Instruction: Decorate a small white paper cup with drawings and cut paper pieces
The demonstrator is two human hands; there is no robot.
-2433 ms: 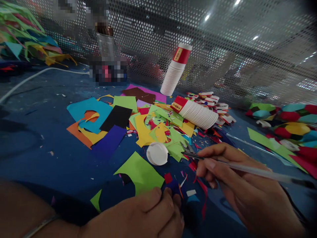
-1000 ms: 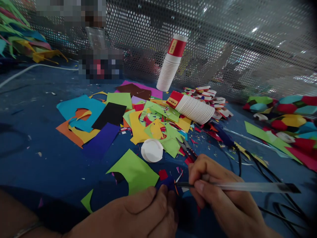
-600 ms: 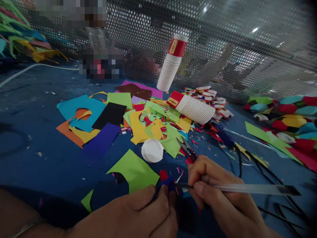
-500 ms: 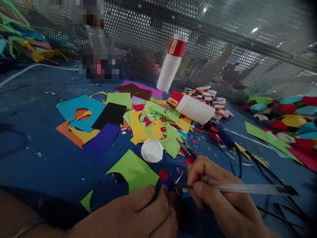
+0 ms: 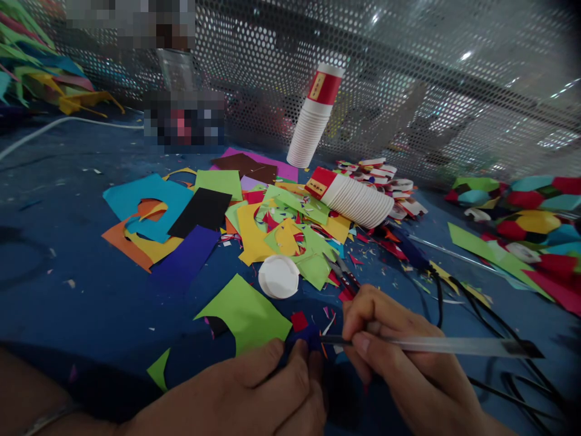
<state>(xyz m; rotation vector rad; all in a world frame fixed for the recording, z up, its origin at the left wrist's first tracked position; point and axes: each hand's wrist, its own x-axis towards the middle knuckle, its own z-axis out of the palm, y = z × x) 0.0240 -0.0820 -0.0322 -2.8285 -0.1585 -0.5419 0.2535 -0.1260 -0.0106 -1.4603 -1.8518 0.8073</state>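
Observation:
My right hand [image 5: 390, 345] grips a pen [image 5: 458, 346] with a clear barrel and a dark front end, its point turned left. That point meets a small dark blue paper piece [image 5: 307, 334] on the table. My left hand [image 5: 254, 387] pinches this piece, its fingers hiding much of it. Under the fingertips' far side lies a cut light green sheet [image 5: 245, 315]. A red paper scrap [image 5: 299, 320] sits just beyond the blue piece. Scissors [image 5: 345, 275] rest past my right knuckles, their handles partly hidden. White round paper discs [image 5: 278, 277] lie ahead.
Coloured paper offcuts [image 5: 247, 230] spread over the blue table [image 5: 68, 242]. One paper cup stack [image 5: 313, 115] stands; another stack [image 5: 358, 200] lies on its side. Black cables [image 5: 512, 387] loop at right. A perforated metal panel [image 5: 258, 66] closes off the back. Coloured paper shapes [image 5: 535, 224] sit right.
The pen's rear end has shifted very slightly left. Both hands and the blue paper piece stay nearly where they were.

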